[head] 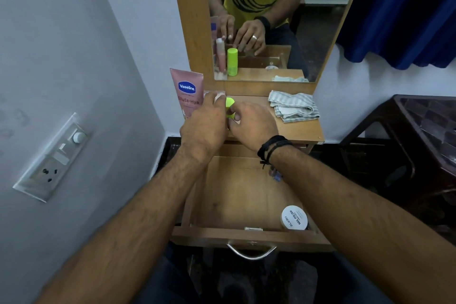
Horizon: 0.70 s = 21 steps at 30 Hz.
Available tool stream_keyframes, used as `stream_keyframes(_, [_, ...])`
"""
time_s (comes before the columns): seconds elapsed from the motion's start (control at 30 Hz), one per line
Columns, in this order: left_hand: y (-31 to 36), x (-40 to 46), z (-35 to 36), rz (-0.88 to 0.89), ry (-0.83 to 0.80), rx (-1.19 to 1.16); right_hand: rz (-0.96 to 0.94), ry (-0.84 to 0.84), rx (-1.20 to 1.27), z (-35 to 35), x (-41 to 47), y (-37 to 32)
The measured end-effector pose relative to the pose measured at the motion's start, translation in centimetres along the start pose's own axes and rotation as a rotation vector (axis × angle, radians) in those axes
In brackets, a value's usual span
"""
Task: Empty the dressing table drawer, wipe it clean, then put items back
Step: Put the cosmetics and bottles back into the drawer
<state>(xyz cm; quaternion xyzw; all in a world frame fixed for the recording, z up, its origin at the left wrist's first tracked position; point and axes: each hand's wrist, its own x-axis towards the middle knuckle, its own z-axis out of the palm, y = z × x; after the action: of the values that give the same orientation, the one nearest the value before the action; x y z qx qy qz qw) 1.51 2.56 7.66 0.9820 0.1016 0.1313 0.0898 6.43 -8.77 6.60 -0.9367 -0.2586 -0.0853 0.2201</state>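
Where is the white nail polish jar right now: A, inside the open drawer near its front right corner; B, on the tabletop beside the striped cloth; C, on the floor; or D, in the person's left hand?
A: the white nail polish jar sits on the floor of the open drawer, by its front right corner.

Both forearms reach forward, the hands close together. The left hand (206,123) curls its fingers downward. The right hand (254,124), black cords at its wrist, pinches with thumb and fingertips.
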Motion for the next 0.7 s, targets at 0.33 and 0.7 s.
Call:
stream_keyframes(0.33, [0.5, 0.1, -0.8, 0.034, 0.052, 0.144, 0.022, -0.011, 0.037, 0.1, -0.3, 0.1])
stream_keyframes(0.7, [1.1, 0.1, -1.9, 0.007, 0.006, 0.067, 0.040, -0.018, 0.049, 0.2, -0.5, 0.2])
